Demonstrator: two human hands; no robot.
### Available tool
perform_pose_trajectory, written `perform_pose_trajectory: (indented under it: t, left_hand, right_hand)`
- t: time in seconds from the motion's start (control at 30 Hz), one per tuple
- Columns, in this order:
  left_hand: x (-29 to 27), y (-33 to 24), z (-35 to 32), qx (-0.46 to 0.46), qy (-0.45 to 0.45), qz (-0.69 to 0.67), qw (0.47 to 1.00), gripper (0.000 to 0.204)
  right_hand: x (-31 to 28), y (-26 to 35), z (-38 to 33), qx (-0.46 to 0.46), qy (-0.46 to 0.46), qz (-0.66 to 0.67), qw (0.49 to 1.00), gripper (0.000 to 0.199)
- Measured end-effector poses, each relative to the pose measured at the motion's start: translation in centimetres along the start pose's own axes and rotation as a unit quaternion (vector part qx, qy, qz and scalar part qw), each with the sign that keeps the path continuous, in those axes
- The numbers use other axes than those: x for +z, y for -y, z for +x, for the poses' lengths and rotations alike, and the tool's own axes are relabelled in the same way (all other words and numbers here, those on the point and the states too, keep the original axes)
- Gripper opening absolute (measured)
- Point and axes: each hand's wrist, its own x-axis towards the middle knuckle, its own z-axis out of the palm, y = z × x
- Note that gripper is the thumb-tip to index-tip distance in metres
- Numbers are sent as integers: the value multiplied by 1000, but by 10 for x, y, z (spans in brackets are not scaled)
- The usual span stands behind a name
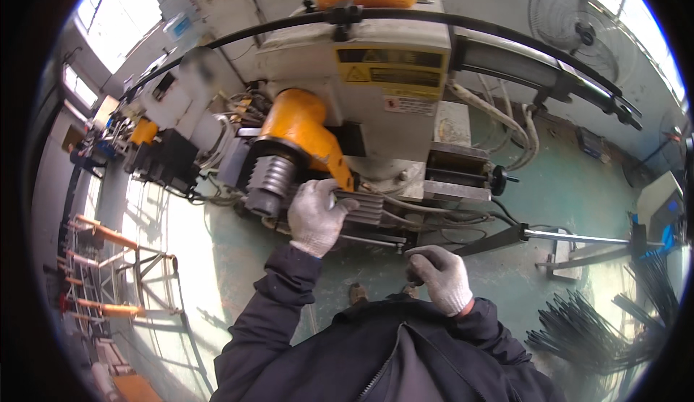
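Note:
My left hand [316, 216], in a whitish knit glove, is at the machine, just below the orange guard [298, 123] and against the grey ribbed block [363, 208]. Its fingers are curled, with the thumb toward the block; what lies between them is too small to make out. Left of it sits a ribbed metal spindle [272, 178] with a dark end. My right hand [441, 278], gloved alike, is held in front of my body with thumb and fingers pinched together. Whether a thin piece is in that pinch cannot be made out.
A long black bar [463, 20] arches over the machine housing [390, 127]. A handwheel [500, 180] and a dark support arm [491, 241] stand to the right. Bundled black rods [578, 330] lie at lower right. An orange-topped rack [116, 306] stands left. Cables hang behind.

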Motion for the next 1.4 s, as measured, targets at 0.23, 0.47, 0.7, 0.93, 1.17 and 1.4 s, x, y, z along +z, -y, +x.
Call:
perform_pose_trajectory:
  t: [0.23, 0.47, 0.7, 0.93, 1.17, 1.4]
  left_hand:
    - [14, -8, 20, 145, 62, 142, 977, 49]
    - [-35, -20, -3, 167, 44, 55, 983, 66]
    - [-152, 54, -97, 82, 49, -122, 988, 43]
    - [-307, 231, -244, -232, -5, -69, 970, 21]
    - [-388, 355, -308, -489, -31, -125, 863, 23]
    - [-438, 495, -289, -443, 55, -119, 887, 25]
  right_hand:
    - [-24, -29, 0, -15, -9, -92, 996, 32]
    - [7, -47, -7, -50, -15, -121, 991, 32]
    - [143, -88, -4, -30, 84, -317, 944, 29]
    - [385, -88, 55, -99, 219, -313, 919, 30]
    - [554, -61, 95, -135, 251, -373, 883, 29]
    - [733, -93, 200, -156, 320, -348, 868, 28]
